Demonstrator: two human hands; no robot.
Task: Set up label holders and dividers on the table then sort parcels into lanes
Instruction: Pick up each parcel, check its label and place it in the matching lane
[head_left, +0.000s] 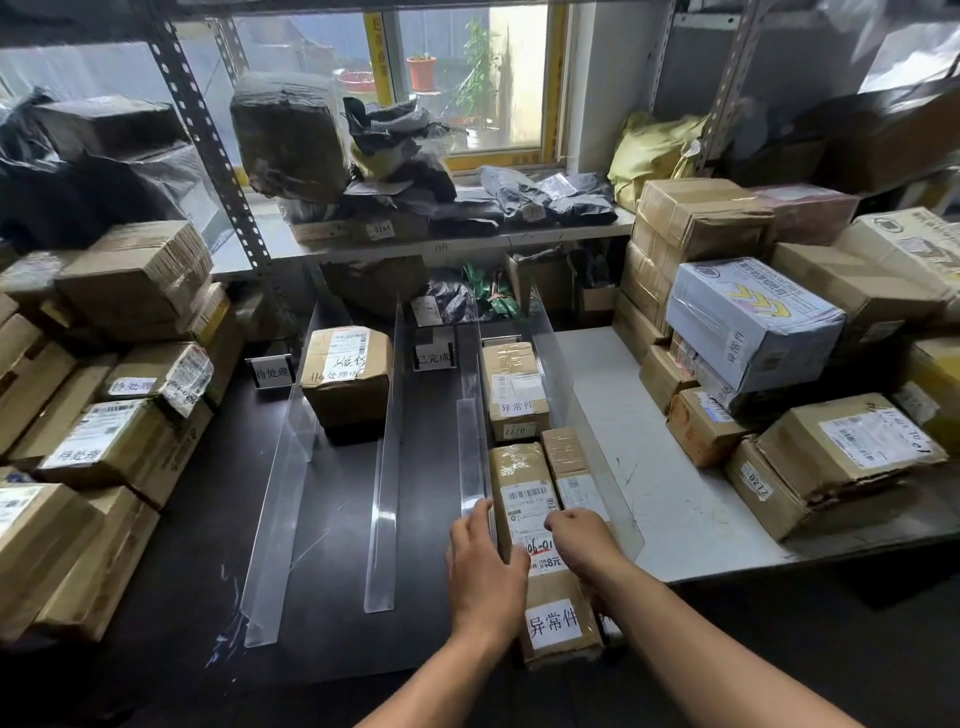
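The setting-up is looking finished: four clear dividers (387, 467) are standing on the dark surface (182, 545) at the centre of the frame, forming three lanes, and label holders (272, 371) are sitting at the far ends. Sorting is under way. One box (347, 374) is lying in the left lane, while the right lane is filling with a far box (514, 389), a small box (563, 452) and the long parcel (519, 467) at lower centre.

The left hand (485, 561) is lying with fairly straight fingers along that parcel's left edge. The right hand (582, 540) is curling its fingers over the right side, gripping it. Stacks of parcels (104, 452) are waiting at both sides of the frame, so most of the sorting is probably still to do.

The holders are reading "待处理" and "已完成". The long parcel's white tag (553, 623) is reading "异常件", as is the far box's. A box in the right stack is showing "0272".
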